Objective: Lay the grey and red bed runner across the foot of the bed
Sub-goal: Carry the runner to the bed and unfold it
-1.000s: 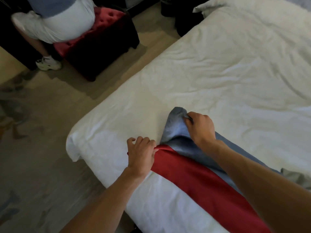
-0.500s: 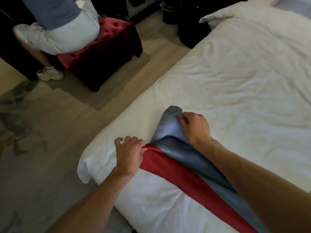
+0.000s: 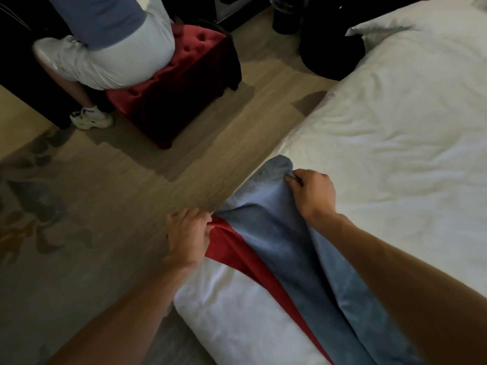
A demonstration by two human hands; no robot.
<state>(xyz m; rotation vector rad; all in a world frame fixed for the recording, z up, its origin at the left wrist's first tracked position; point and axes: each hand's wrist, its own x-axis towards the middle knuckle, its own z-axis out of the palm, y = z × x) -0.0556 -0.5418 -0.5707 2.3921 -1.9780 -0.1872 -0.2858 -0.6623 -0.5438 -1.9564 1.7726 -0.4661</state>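
Bed runner (image 3: pixel 284 246) lies diagonally over the near corner of the bed (image 3: pixel 395 143), on top of the white duvet, running from bottom right of view up to the bed's left edge. Red strip on the near side, grey on the far side. Fabric not flat: the grey part is folded lengthwise, and its end is bunched into a hump right at the bed edge. Left hand (image 3: pixel 188 238) is at the bed edge, fingers curled round the end of the red strip, gripping it. Right hand (image 3: pixel 312 192) is further up on the grey end, fingers curled, pinching a fold just beside the hump. Both forearms reach in from the bottom of view. Duvet is wrinkled; a white pillow (image 3: pixel 390 25) sits at the top right. Across the wood floor (image 3: pixel 210 159), well apart from the bed, another person (image 3: pixel 113 48) sits on a red tufted ottoman (image 3: pixel 184 83), white shoe (image 3: pixel 91 118) on the floor.
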